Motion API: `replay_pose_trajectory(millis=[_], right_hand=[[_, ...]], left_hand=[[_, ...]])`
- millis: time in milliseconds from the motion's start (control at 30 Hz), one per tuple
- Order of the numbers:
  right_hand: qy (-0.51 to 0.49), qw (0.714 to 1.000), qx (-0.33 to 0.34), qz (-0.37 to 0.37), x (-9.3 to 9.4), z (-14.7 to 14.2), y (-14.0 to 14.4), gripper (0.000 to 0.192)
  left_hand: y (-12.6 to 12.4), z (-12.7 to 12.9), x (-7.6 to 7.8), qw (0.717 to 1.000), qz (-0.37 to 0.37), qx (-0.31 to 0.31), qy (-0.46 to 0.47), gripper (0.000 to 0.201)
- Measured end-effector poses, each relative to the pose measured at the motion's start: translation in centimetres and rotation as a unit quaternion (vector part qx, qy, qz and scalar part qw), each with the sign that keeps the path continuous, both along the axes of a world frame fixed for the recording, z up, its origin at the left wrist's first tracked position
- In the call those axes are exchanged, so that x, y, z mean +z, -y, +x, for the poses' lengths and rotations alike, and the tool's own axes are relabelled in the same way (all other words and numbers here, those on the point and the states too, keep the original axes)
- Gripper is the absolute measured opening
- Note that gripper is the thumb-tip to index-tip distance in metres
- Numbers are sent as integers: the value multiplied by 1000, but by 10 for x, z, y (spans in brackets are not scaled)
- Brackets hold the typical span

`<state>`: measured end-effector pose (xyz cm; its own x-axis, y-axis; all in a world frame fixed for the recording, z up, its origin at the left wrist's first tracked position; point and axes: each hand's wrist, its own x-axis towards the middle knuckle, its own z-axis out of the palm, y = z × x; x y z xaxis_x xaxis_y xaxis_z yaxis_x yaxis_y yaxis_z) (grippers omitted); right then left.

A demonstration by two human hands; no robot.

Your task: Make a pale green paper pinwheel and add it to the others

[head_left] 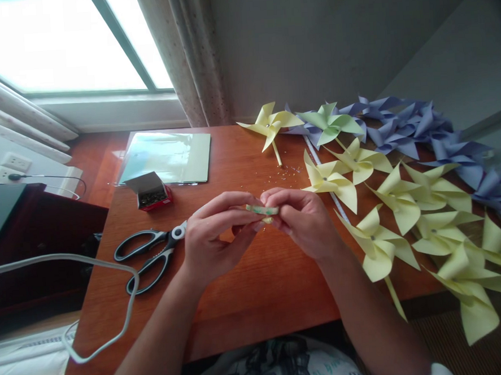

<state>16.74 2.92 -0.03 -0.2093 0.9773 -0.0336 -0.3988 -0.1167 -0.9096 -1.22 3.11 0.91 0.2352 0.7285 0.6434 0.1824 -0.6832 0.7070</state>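
Left hand (213, 240) and right hand (301, 218): raised above the middle of the wooden tabletop (249, 301), fingertips meeting. Both pinch one small pale yellow-green strip (262, 210), the left at its left end, the right at its right end; it looks like folded paper, though it is too small to be sure.

Scissors (150, 256): black handles, lying flat on the tabletop just left of the left hand.

White cable (91, 299): looped off the near left edge.

Small red box (153, 194): lid up, farther left, dark contents.

Pale green sheets (166, 157): stacked flat at the far left.

Yellow pinwheels (405, 212): spread along the right side, near to far.

Green pinwheel (329, 123): far edge.

Purple pinwheels (420, 129): far right, beside the wall.
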Motion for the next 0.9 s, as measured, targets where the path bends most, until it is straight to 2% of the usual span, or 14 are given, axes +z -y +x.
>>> replay_pose_trajectory(millis=[133, 267, 367, 433, 500, 600, 667, 733, 800, 900], right_hand=[[-18, 999, 11, 24, 0, 0, 0, 23], [-12, 999, 23, 36, 4, 3, 2, 16], [36, 999, 11, 38, 6, 2, 3, 13], [107, 992, -26, 66, 7, 2, 3, 13], [206, 966, -70, 137, 6, 3, 3, 13], [322, 900, -109, 271, 4, 6, 1, 22], [359, 864, -111, 334, 3, 9, 0, 25], [378, 842, -105, 370, 4, 11, -1, 22], [382, 837, -104, 377, 6, 12, -2, 18], [366, 861, -104, 338, 8, 11, -1, 16]], left_hand=[[0, -1, 0, 1000, -7, -2, 5, 16], [-1, -2, -1, 999, -45, 7, 23, 12], [-1, -2, -1, 997, -66, 15, 28, 9], [-1, -3, -1, 997, -77, 20, 25, 9], [-2, -4, -2, 995, -101, 19, 17, 8], [-2, -5, -3, 987, -159, 9, 11, 6], [-2, -6, -4, 981, -194, 1, 13, 5], [-2, -7, -4, 976, -217, -7, 17, 5], [-2, -7, -3, 972, -234, -16, 24, 5], [-2, -8, -2, 965, -256, -30, 44, 5]])
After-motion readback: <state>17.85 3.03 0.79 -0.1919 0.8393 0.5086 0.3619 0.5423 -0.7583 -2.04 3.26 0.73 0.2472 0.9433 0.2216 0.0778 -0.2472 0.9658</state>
